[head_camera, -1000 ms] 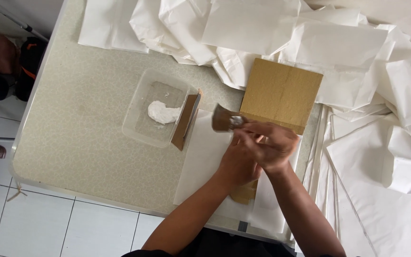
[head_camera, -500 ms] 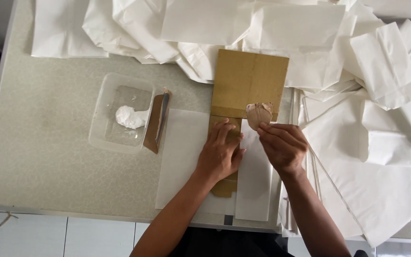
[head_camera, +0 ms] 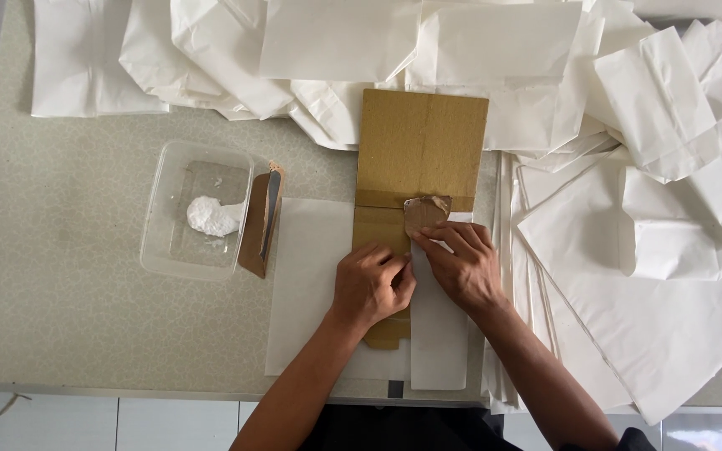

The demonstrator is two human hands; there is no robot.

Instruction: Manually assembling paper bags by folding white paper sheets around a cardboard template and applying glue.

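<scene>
Gluing step in hand, judging by scene: left hand (head_camera: 371, 286) presses flat on white paper sheet (head_camera: 315, 276) over cardboard template (head_camera: 421, 150); right hand (head_camera: 460, 266) pinches paste-smeared cardboard scraper (head_camera: 424, 214). Next move likely calls for even paste along fold.

Both our forearms reach up from the bottom edge and converge at the middle. Our left hand (head_camera: 371, 284) lies palm down, fingers curled and pressing flat. Our right hand (head_camera: 460, 266) sits just beside it, fingertips (head_camera: 424, 240) pinched together, knuckles raised.
</scene>
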